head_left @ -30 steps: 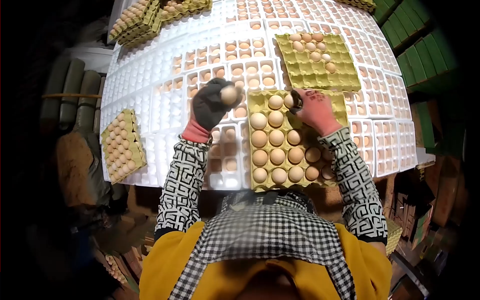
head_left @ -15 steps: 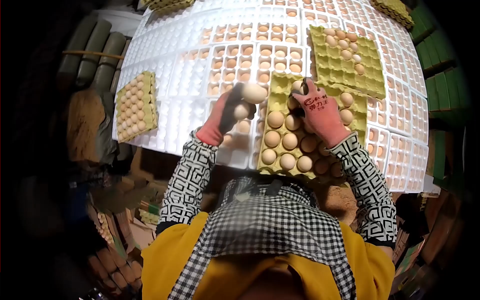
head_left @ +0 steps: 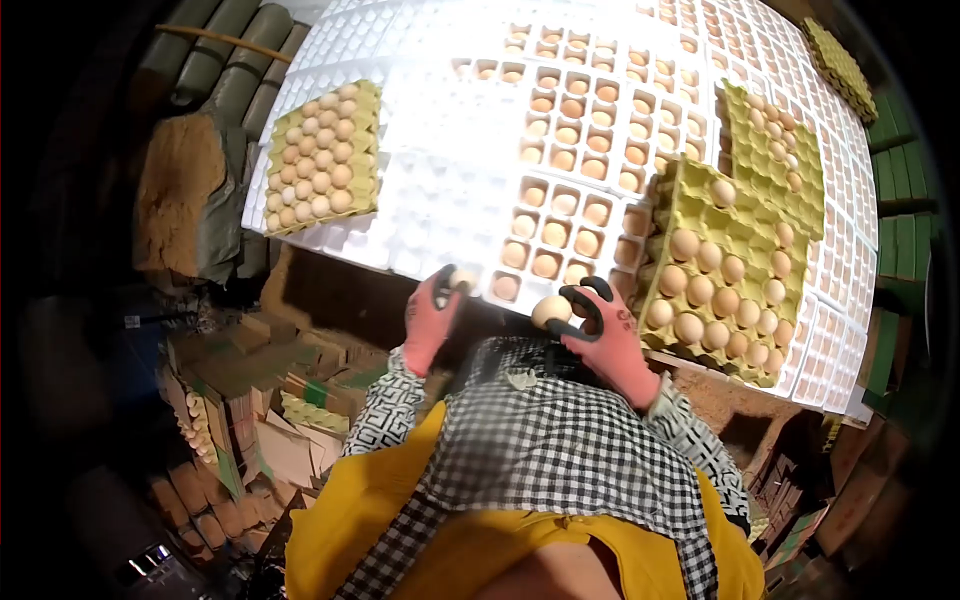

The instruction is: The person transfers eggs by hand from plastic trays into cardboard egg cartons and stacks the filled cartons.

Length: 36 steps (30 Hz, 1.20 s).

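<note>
My left hand (head_left: 429, 322), in a pink glove with dark fingers, closes on a pale egg (head_left: 461, 281) at the front edge of the white foam tray, where glare washes out detail. My right hand (head_left: 615, 347), gloved alike, grips a brown egg (head_left: 551, 312) between thumb and fingers, just in front of the tray's near rim. A second egg seems partly hidden behind its fingers. Brown eggs (head_left: 554, 234) sit in the white cells beyond both hands. Right of my right hand lies a yellow pulp tray (head_left: 672, 205), partly filled with eggs.
A full pulp tray of eggs (head_left: 318, 158) rests at the left on the white foam trays (head_left: 440, 200). Another part-filled pulp tray (head_left: 810, 190) lies farther right. Stacked pulp trays (head_left: 840, 70) stand at the far right corner, and cardboard (head_left: 300, 445) lies below the table's left side.
Both hands have come toward the table's near edge, the right one leaving the pulp tray with an egg. Several eggs are gone from that tray's upper left. The view has swung left.
</note>
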### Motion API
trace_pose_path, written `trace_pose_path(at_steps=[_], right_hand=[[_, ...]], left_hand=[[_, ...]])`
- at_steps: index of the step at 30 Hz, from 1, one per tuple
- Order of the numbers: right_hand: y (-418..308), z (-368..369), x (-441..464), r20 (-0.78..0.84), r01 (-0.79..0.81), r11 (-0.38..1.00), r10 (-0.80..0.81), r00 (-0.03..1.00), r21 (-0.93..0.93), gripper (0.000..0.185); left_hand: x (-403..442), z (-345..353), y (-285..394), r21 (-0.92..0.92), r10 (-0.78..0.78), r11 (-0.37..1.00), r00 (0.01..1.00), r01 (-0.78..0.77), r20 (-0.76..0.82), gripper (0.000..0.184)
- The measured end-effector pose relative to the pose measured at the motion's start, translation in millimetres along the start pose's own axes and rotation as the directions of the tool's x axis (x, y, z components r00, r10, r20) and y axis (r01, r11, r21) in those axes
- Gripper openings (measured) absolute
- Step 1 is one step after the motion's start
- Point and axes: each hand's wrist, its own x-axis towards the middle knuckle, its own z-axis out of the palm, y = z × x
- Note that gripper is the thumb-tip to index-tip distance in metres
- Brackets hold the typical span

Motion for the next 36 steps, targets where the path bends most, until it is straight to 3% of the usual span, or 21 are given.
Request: trace_pose_path(at_steps=[4,5,6,9,12,14,16,18,20,21,23,24,25,26,28,30,32,33,34,35,36], right_hand=[[56,60,23,-0.160,-0.174,0.905,0.120,0.980,-0.388,0.061],[58,69,22,-0.188,-0.177,0.876,0.101,0.977,-0.448,0.061],[52,75,25,-0.214,-0.179,0.843,0.078,0.974,-0.508,0.061],[14,80,37,-0.337,-0.108,0.925,-0.023,0.941,-0.364,0.053],[1,108,73,-0.312,0.288,0.931,-0.349,0.884,-0.226,0.054],[-2,131,111,-0.112,0.453,0.823,-0.515,0.850,-0.343,0.051],[32,155,161,0.115,0.561,0.554,-0.641,0.759,-0.614,0.044],[57,164,164,0.093,0.464,0.474,-0.618,0.781,-0.749,0.036],[5,133,123,-0.136,0.442,0.701,-0.604,0.785,-0.560,0.038],[5,113,104,-0.169,0.383,0.727,-0.560,0.811,-0.570,0.040],[-18,29,56,-0.344,0.343,0.761,-0.581,0.738,-0.550,0.047],[0,-6,50,-0.514,0.263,0.697,-0.686,0.515,-0.668,0.049],[-5,-46,38,-0.750,0.039,0.909,-0.366,0.551,-0.414,0.048],[-21,-82,35,-0.836,-0.209,0.886,-0.279,0.473,-0.414,0.049],[-3,-147,61,-0.830,-0.360,0.819,-0.230,0.508,-0.447,0.052],[4,-176,92,-0.641,-0.506,0.584,-0.032,0.767,-0.635,0.052],[10,-191,99,-0.552,-0.421,0.556,-0.083,0.830,-0.717,0.048],[27,-200,90,-0.567,-0.325,0.598,-0.272,0.777,-0.732,0.043],[16,-206,66,-0.653,-0.130,0.896,-0.203,0.730,-0.424,0.037],[21,-222,43,-0.716,0.077,0.996,-0.091,0.692,-0.052,0.035],[28,-245,19,-0.730,0.294,0.903,0.030,0.682,0.312,0.032]], left_hand=[[18,-6,9,0.348,0.135,0.919,0.978,-0.184,0.158,0.050],[22,-9,7,0.362,0.083,0.915,0.962,-0.178,0.262,0.051],[27,-11,4,0.352,0.090,0.916,0.953,-0.194,0.291,0.050],[45,-27,0,0.085,0.136,0.986,0.989,-0.141,0.065,0.044],[71,-34,-18,0.007,0.225,0.974,0.954,-0.228,-0.199,0.040],[86,-21,-25,0.000,0.302,0.950,0.916,-0.313,-0.264,0.042],[101,6,-42,0.088,0.380,0.925,0.910,-0.370,-0.167,0.045],[112,33,-59,0.256,0.553,0.813,0.832,-0.524,-0.054,0.044],[118,29,-46,0.195,0.573,0.792,0.815,-0.578,0.086,0.044],[118,30,-43,0.158,0.565,0.809,0.823,-0.565,0.052,0.044],[122,29,-34,0.119,0.557,0.825,0.831,-0.552,-0.010,0.046],[126,27,-15,0.080,0.562,0.826,0.827,-0.558,-0.031,0.045],[131,27,10,0.007,0.578,0.816,0.815,-0.578,-0.030,0.043],[135,31,35,-0.063,0.593,0.803,0.805,-0.593,-0.024,0.042],[140,53,93,-0.273,0.644,0.740,0.765,-0.615,0.023,0.041],[141,72,165,-0.286,0.785,0.619,0.589,-0.731,0.194,0.053],[132,101,219,-0.143,0.860,0.478,0.429,-0.867,0.276,0.061],[131,113,241,-0.107,0.846,0.439,0.371,-0.892,0.383,0.061],[130,123,257,-0.079,0.816,0.396,0.312,-0.915,0.486,0.062],[127,131,261,-0.029,0.792,0.381,0.310,-0.924,0.526,0.062],[127,130,265,0.010,0.796,0.347,0.300,-0.938,0.526,0.063]])
